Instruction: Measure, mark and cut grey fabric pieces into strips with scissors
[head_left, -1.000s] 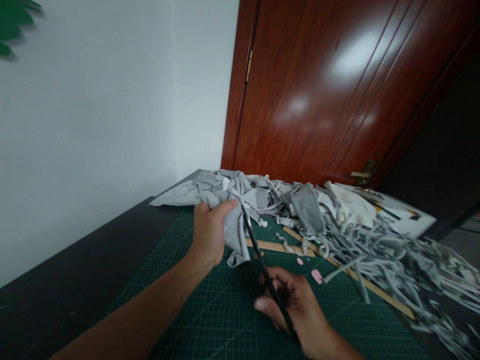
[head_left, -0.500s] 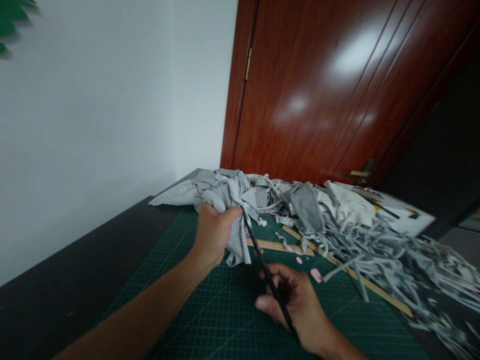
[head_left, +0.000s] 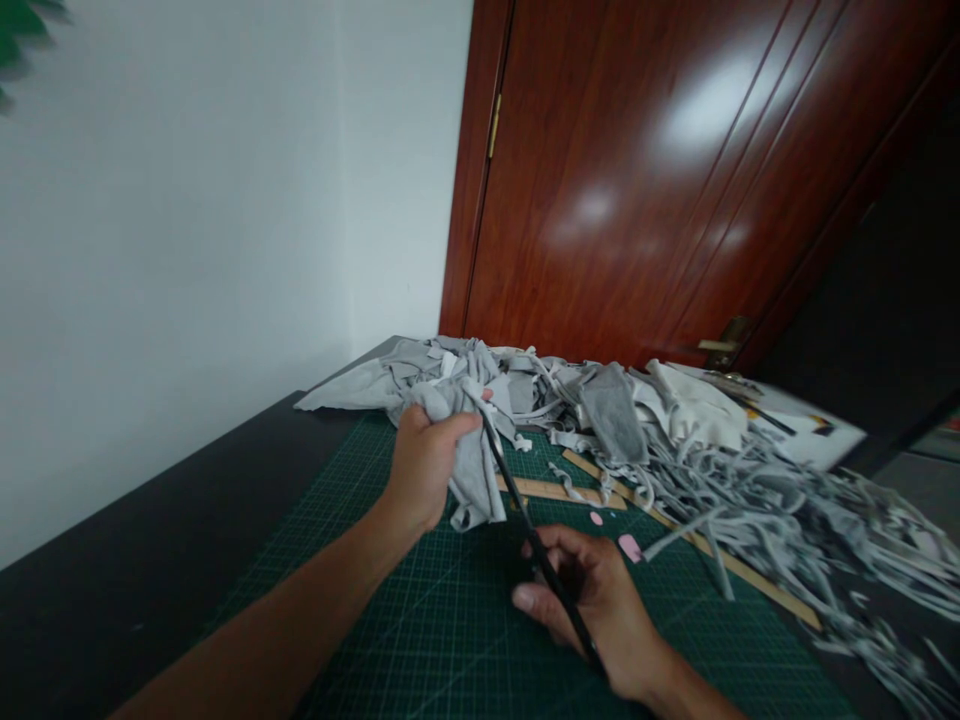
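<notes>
Bunched grey fabric (head_left: pixel 474 478) is pinched in my left hand (head_left: pixel 424 465), its lower end hanging over the green cutting mat (head_left: pixel 427 620). A long, thin black tool (head_left: pixel 551 575), seemingly scissors, lies in my right hand (head_left: pixel 592 600), with the fingers curled round its handle. Its tip reaches the fabric beside my left thumb. A fingertip of my left hand shows past the fabric near that tip. How far the blades are apart cannot be made out.
Grey and white fabric pieces (head_left: pixel 615 410) are heaped along the back, with tangled grey strips (head_left: pixel 780 510) at right. Wooden rulers (head_left: pixel 735 565) and small pink pieces (head_left: pixel 630 547) lie on the mat. A white sheet (head_left: pixel 814 440) is at back right, before a brown door (head_left: pixel 615 200).
The fabric in my left hand has shifted slightly, and a fingertip now shows beyond it. The black tool stays in my right hand, its tip still at the fabric.
</notes>
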